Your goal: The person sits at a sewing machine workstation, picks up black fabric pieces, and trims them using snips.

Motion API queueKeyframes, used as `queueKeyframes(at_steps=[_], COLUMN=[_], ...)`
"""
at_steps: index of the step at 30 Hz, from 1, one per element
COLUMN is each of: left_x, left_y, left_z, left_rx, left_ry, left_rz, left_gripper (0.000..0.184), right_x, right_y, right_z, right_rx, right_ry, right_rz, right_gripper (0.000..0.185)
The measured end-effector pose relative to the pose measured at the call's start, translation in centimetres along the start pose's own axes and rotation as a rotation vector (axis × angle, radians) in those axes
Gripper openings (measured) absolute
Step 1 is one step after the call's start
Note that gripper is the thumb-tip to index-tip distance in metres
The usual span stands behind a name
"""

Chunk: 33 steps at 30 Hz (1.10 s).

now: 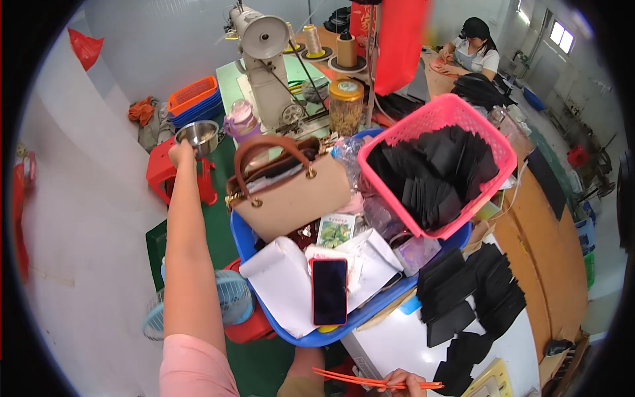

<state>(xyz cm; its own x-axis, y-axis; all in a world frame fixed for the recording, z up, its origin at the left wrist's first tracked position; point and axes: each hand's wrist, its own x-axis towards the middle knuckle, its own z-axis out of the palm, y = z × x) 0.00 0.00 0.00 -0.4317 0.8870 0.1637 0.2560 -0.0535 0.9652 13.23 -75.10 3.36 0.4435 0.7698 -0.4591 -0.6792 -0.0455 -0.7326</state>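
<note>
My left arm reaches far forward, and my left hand [182, 151] is closed on the near rim of a metal bowl [206, 147] above a red stool [159, 165]. Something pale lies in the bowl, too small to make out. At the bottom edge, my right hand [402, 382] is closed around a pair of orange-red chopsticks [350, 378]. Ahead of it sits a blue basin [301, 339] holding papers, a tan handbag [291, 198] with brown handles, and a phone [329, 291] in a red case.
A pink basket [440, 233] of black pieces rests over the basin's right side. More black pieces [473, 284] lie on the white surface. Behind stand a sewing machine [264, 79] and a yellow-lidded jar [346, 109]. A blue fan [231, 298] is beside my arm. A co-worker [473, 53] sits at far right.
</note>
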Motion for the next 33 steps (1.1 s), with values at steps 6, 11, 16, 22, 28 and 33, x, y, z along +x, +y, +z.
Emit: queueKeyframes(at_steps=[6,11,16,22,28,33], left_x=[3.4,2.1,0.8,1.7,1.4,-1.1], left_y=[-4.3,-6.7,-8.1,-8.3,-6.1,-0.1], left_z=[6.1,11.1,14.3,16.2,13.1,1.3], left_rx=[0.008,-0.143,-0.284,-0.395,-0.072,0.034], left_ry=[0.007,-0.132,-0.157,-0.358,-0.710,-0.880], left_rz=[-0.135,-0.237,-0.353,-0.404,-0.561,-0.237], left_gripper=[0.020,0.027,0.026,0.031,0.044,0.035], right_x=[2.0,4.7,7.3,10.7,12.7,15.9], right_y=[-4.2,-3.3,-2.0,-3.5,-5.4,-6.3], right_z=[6.5,9.7,11.5,15.0,16.9,14.5], right_rx=[-0.090,0.025,0.114,-0.065,-0.271,-0.192], right_ry=[0.475,0.509,0.502,0.552,0.463,0.144], right_rz=[0.087,0.129,0.153,0.228,0.222,-0.183], right_gripper=[0.037,0.037,0.037,0.036,0.032,0.031])
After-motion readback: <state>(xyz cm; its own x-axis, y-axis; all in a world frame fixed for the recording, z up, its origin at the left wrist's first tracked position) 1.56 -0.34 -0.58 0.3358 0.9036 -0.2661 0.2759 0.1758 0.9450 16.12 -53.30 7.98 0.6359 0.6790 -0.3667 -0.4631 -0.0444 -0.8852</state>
